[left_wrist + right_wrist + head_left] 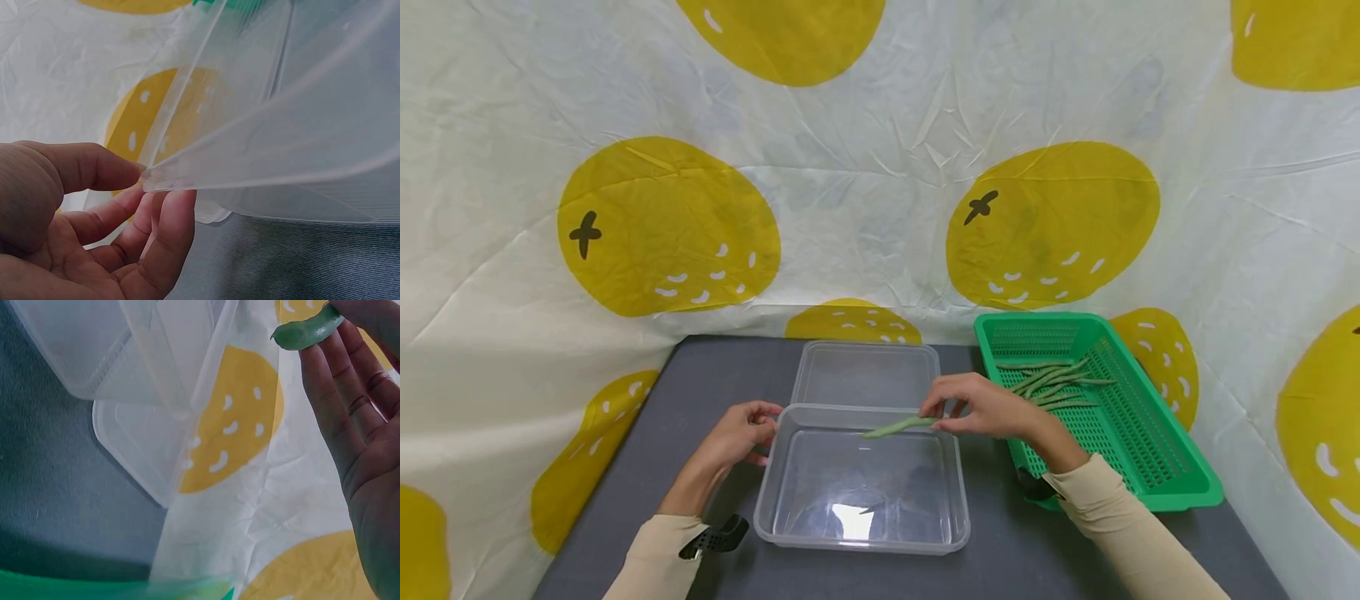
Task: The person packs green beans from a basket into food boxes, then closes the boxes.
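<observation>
A clear plastic container (861, 546) stands at the front middle of the dark table. With thumb and fingers, my left hand (741, 437) pinches its far left rim corner; the left wrist view shows the thumb (94, 165) on top of the rim and fingers beneath. Over the container's far right part, my right hand (981, 407) holds a green bean (895, 428) between thumb and fingertips. In the right wrist view the bean (307, 331) lies across the fingertips, one end sticking out. More green beans (1052, 383) lie in the green basket (1165, 408) on the right.
Flat behind the container lies a clear plastic lid (865, 375). The basket stands close to my right forearm, its near rim by the wrist. A white cloth with yellow fruit print (865, 225) hangs behind the table (715, 375) and along its sides.
</observation>
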Motion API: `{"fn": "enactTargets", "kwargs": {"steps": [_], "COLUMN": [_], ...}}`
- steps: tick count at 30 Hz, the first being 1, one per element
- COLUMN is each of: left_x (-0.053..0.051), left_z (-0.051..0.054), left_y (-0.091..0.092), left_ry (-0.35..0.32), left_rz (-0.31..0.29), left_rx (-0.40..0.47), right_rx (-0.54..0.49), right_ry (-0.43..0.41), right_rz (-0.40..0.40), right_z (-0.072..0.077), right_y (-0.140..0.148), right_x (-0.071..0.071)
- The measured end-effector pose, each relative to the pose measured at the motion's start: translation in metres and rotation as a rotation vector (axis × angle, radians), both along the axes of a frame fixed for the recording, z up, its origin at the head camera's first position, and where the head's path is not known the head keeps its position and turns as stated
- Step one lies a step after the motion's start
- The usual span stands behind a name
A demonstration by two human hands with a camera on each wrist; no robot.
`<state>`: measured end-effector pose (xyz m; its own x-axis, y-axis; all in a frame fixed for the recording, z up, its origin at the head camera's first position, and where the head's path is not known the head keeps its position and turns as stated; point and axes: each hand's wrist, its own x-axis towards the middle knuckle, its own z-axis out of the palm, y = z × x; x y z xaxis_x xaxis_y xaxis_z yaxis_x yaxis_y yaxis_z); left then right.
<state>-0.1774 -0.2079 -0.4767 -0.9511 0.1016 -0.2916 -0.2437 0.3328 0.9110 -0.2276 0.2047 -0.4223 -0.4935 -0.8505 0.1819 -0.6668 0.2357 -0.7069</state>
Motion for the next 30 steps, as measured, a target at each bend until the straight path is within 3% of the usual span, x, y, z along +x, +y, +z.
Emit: {"fn": "enactTargets", "kwargs": {"steps": [8,19,24,30], "left_x": [0.001,-0.002,-0.002,-0.002], "left_z": [-0.001,-0.008,-0.006,-0.003], "left_y": [0.0,-0.002,-0.002,-0.002], "left_ry": [-0.007,-0.006,-0.003,-0.007], "left_rz": [0.006,0.002,-0.002,0.0], "left_rx": [-0.008,-0.011,-0.011,-0.01], "right_rx": [-0.021,-0.01,0.007,0.034], "right_ry": [0.023,0.053,0.074,0.035], "right_rz": [0.076,0.116,0.071,0.004], "right_z": [-0.006,-0.009,-0.005,-0.001], "right_y": [-0.014,-0.023,-0.016,0.003], "right_x": [0.002,0.004,0.003,0.001]}}
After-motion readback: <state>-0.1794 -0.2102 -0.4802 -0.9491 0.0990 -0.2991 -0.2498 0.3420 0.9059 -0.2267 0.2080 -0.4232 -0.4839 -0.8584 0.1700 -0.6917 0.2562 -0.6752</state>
